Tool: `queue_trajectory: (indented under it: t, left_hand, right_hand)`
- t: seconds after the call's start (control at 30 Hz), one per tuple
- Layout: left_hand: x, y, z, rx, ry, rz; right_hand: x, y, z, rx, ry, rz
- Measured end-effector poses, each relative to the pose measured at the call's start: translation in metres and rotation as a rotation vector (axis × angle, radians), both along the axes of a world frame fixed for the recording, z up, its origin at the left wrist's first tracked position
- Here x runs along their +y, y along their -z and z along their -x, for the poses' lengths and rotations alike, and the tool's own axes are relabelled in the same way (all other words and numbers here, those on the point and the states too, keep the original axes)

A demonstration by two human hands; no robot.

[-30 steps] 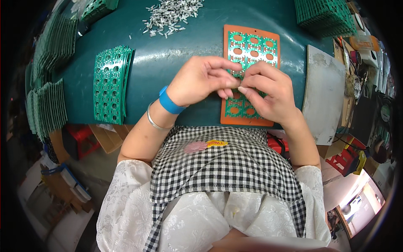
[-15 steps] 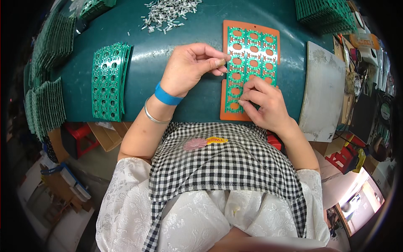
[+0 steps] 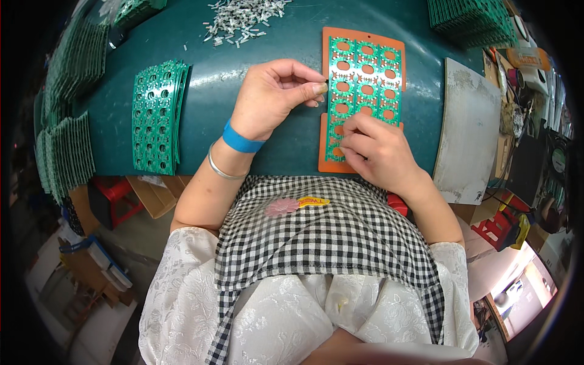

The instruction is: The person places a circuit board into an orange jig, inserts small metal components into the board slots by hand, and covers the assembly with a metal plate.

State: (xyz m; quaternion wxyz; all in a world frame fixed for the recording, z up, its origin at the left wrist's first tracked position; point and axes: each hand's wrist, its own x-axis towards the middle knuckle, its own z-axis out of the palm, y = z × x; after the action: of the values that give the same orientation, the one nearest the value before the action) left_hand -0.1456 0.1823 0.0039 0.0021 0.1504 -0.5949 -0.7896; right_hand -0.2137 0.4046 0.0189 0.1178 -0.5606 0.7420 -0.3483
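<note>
while the green circuit panel (image 3: 365,85) lay flat on an orange tray (image 3: 364,38) on the teal table (image 3: 255,109), the left hand (image 3: 271,97) sat at the panel's left edge, fingers curled, thumb and forefinger pinched on a small dark part too tiny to identify. the right hand (image 3: 377,152) rested on the panel's lower half, fingertips pressed together on its surface; whether it held anything could not be told. a stack of green panels (image 3: 155,118) lay well left; loose metal pins (image 3: 243,18) near the far edge.

Yellow label (image 3: 313,201) on checked apron (image 3: 316,237)
</note>
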Motion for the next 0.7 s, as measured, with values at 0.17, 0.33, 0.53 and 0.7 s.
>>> queue_trajectory:
  t: [0.17,0.33,0.53,0.7]
  left_hand:
    - [0.0002,0.0016,-0.0017,0.01,0.0,0.0]
    - [0.0018,0.0007,-0.0022,0.001,0.0,-0.002]
    - [0.001,0.0015,-0.0027,-0.006,0.001,0.0]
    - [0.0016,0.0035,-0.003,0.005,-0.001,-0.006]
  right_hand:
    - [0.0062,-0.0022,0.005,-0.182,0.047,-0.082]
    - [0.0055,0.0009,0.0053,-0.188,0.045,-0.036]
    - [0.0073,0.0033,0.0077,-0.196,0.047,-0.04]
    - [0.0076,0.0039,0.0072,-0.193,0.058,-0.054]
